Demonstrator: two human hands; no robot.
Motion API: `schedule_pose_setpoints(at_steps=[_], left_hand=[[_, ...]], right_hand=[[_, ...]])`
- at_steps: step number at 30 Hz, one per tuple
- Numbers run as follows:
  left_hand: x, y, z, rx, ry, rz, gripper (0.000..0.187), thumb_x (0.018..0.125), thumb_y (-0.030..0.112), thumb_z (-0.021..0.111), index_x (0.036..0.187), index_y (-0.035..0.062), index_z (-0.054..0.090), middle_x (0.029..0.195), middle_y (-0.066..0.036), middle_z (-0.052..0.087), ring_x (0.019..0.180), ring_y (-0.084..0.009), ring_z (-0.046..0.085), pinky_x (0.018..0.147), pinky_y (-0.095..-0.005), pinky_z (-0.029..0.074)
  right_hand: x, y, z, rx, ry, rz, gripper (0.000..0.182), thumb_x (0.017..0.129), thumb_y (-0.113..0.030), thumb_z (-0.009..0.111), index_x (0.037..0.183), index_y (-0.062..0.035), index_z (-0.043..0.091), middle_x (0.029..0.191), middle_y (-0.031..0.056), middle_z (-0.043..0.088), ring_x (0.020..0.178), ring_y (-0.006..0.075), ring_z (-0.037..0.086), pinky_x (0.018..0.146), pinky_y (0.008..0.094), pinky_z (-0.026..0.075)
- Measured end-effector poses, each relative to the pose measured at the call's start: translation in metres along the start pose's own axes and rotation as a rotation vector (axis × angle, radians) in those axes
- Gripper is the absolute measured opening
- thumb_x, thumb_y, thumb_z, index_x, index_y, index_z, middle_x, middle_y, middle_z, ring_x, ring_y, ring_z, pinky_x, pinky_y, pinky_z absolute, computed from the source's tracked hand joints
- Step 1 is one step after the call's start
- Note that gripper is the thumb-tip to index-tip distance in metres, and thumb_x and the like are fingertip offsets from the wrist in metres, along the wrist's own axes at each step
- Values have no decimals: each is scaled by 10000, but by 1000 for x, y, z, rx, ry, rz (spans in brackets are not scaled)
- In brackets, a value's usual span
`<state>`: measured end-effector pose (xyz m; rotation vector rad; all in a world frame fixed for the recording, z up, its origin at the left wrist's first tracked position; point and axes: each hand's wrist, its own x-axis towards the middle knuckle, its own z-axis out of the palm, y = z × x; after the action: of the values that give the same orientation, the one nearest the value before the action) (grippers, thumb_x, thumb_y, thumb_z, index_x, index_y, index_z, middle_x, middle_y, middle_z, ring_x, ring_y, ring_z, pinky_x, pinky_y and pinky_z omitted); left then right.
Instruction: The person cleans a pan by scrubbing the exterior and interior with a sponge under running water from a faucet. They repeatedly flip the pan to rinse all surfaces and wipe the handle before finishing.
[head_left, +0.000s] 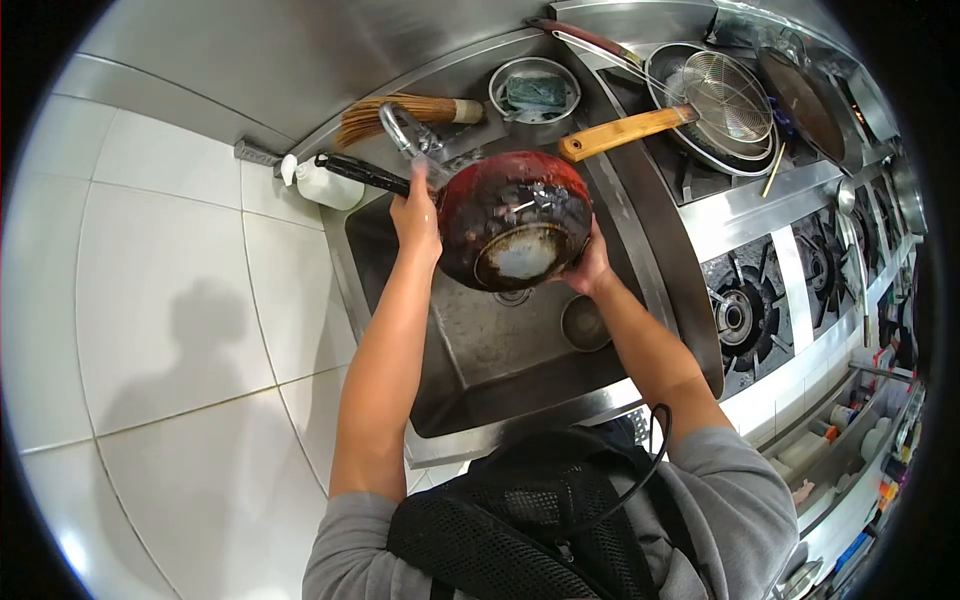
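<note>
A red and black frying pan (515, 220), wet and scorched, is tilted over the sink so that its underside faces me. My left hand (416, 220) is closed around the pan's side where the black handle (365, 174) begins. On the opposite side, my right hand (590, 262) grips the pan's rim, with some fingers hidden behind it. Just behind the pan stands the curved faucet (402, 130), and water appears to run near it. Below the pan, a small round bowl (585, 323) sits in the metal sink (480, 350).
Behind the sink lie a straw brush (400, 115) and a bowl (535, 68) holding a green scouring pad (537, 93). A white spray bottle (328, 186) stands at the left. To the right are a wooden-handled strainer (640, 128), stacked pans (665, 70) and gas burners (738, 312).
</note>
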<state>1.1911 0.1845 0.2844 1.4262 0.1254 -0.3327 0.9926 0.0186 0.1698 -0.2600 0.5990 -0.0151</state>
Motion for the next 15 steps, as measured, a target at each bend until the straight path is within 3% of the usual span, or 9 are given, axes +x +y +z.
schedule_pose_setpoints(at_steps=[1, 4, 5, 8, 9, 10, 12, 13, 15], left_hand=[[-5, 6, -8, -16, -3, -31, 445, 917, 478, 632, 794, 56, 561, 887, -119, 651, 762, -155, 573, 673, -276, 452], [-31, 30, -29, -201, -32, -115, 525, 923, 557, 581, 738, 69, 528, 798, -152, 648, 736, -186, 581, 634, -306, 466], [-39, 36, -37, -184, -59, -75, 572, 943, 587, 514, 702, 68, 499, 746, -181, 640, 772, -235, 602, 722, -360, 485], [-62, 43, -73, -252, -272, 152, 576, 955, 578, 493, 695, 64, 493, 798, -199, 647, 849, -276, 609, 882, -395, 443], [-68, 42, -92, -301, -399, 188, 590, 965, 593, 443, 812, 36, 563, 968, -224, 660, 1020, -307, 591, 1025, -420, 348], [-81, 47, -104, -303, -385, 203, 590, 965, 593, 443, 812, 36, 563, 968, -224, 660, 1020, -307, 591, 1025, -420, 348], [-112, 56, -125, -346, -450, 383, 753, 839, 725, 527, 1141, 39, 587, 1259, -270, 555, 1237, -333, 478, 1071, -439, 304], [-127, 57, -141, -346, -436, 398, 753, 839, 725, 527, 1141, 39, 587, 1259, -270, 555, 1237, -333, 478, 1071, -439, 304], [-158, 57, -174, -496, -461, 359, 1050, 723, 830, 549, 1416, 50, 427, 1482, -274, 345, 1396, -368, 300, 1125, -475, 261]], right_hand=[[0, 0, 2, -28, -24, 23, 826, 907, -734, 293, 1481, -146, 375, 1535, 125, 357, 1401, 412, 298, 1071, 702, 165], [-3, 1, 15, -117, -102, 73, 850, 879, -769, 297, 1455, -155, 413, 1504, 119, 406, 1337, 428, 390, 1023, 701, 262], [-6, 2, 20, -160, -117, 59, 823, 854, -745, 412, 1398, -129, 460, 1432, 130, 486, 1246, 404, 490, 988, 646, 360], [17, 2, 12, -179, -103, 226, 734, 825, -615, 573, 1314, -71, 515, 1357, 154, 542, 1210, 362, 525, 1009, 556, 402], [-6, 1, 40, -214, -41, 226, 555, 771, -387, 653, 1189, -29, 582, 1242, 162, 614, 1139, 327, 570, 1002, 474, 438], [2, 4, 37, -227, -55, 236, 555, 771, -387, 653, 1189, -29, 582, 1242, 162, 614, 1139, 327, 570, 1002, 474, 438], [34, 4, 21, -339, -83, 286, 445, 728, -258, 621, 1100, -14, 619, 1137, 149, 656, 1042, 327, 611, 984, 458, 457], [41, 0, 27, -345, -57, 287, 404, 692, -188, 592, 1054, -11, 628, 1058, 159, 669, 937, 323, 637, 925, 463, 496], [42, -11, 45, -435, -62, 193, 382, 686, -160, 580, 1032, -6, 623, 990, 159, 670, 882, 321, 641, 866, 451, 520]])
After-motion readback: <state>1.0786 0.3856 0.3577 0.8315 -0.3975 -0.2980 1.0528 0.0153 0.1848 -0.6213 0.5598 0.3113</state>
